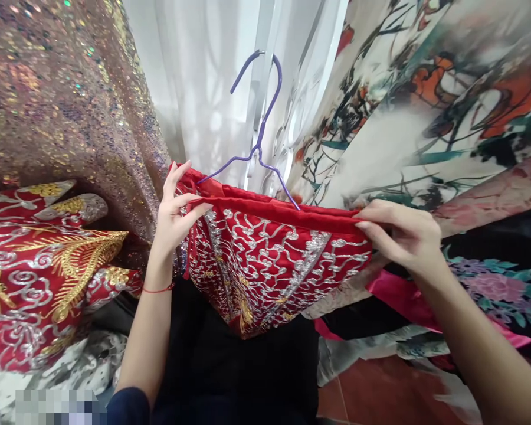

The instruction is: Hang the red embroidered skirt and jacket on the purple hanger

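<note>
There is no desk here. The room is crowded with hanging and heaped cloth, and a patch of red tiled floor shows low and to the right of the hanger. One purple wire hanger sits at the middle, its hook free in front of a white sheer curtain. One red garment with silver embroidery hangs folded over the hanger's lower bar and drops below it.

Two hands hold that garment. The left hand, at the hanger's left end, pinches the red top edge between thumb and fingers. The right hand, past the hanger's right end, pinches the same edge with curled fingers. One red thread bracelet circles the left wrist.

Left of the hanger hangs one sequinned cloth, and one red-and-gold cloth lies under it. To the right hangs one pale painted-flower cloth, with a pink cloth and a dark floral cloth lower down. Black cloth lies below the garment. A blurred patch at the lower left cannot be read.
</note>
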Demonstrator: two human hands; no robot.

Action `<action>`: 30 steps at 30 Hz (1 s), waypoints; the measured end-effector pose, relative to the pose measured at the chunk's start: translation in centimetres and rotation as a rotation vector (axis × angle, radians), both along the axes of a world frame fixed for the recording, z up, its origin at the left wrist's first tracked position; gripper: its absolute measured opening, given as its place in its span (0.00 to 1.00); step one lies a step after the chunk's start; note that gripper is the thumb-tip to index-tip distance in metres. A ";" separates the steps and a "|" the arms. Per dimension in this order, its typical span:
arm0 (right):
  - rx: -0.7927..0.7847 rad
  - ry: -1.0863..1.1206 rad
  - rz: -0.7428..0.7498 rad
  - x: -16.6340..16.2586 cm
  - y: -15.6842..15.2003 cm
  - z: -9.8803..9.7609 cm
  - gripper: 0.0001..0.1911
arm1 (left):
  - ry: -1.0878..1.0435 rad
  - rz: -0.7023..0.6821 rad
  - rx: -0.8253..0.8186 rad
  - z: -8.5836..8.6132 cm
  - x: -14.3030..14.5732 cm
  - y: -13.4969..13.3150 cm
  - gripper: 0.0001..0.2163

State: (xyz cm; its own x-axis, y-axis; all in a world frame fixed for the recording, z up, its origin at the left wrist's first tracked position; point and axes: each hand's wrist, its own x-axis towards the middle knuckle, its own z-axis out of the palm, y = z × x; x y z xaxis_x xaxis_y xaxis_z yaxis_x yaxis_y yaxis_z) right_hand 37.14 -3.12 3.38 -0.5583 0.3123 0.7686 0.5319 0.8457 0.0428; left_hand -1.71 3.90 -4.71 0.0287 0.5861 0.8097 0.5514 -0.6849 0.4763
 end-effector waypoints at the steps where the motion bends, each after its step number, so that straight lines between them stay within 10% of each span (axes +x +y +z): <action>1: 0.163 -0.009 -0.040 -0.1 -0.3 -0.1 0.06 | 0.005 -0.003 -0.001 0.2 0.0 0.1 0.09; 6: 0.647 -0.242 -0.288 -1.1 -2.1 -0.6 0.12 | 0.005 -0.065 -0.020 0.3 0.4 1.6 0.18; 16: 0.245 -0.060 -0.235 -1.8 -2.8 -1.9 0.06 | -0.373 0.148 0.008 -3.0 0.3 6.6 0.25; 26: -0.235 0.352 0.230 -1.2 -4.4 -3.7 0.04 | -0.463 -0.011 -0.147 -3.4 -0.3 6.6 0.25; 30: -0.135 0.266 0.053 0.0 -3.9 -2.8 0.07 | -0.506 0.037 -0.073 -2.6 -0.3 5.7 0.26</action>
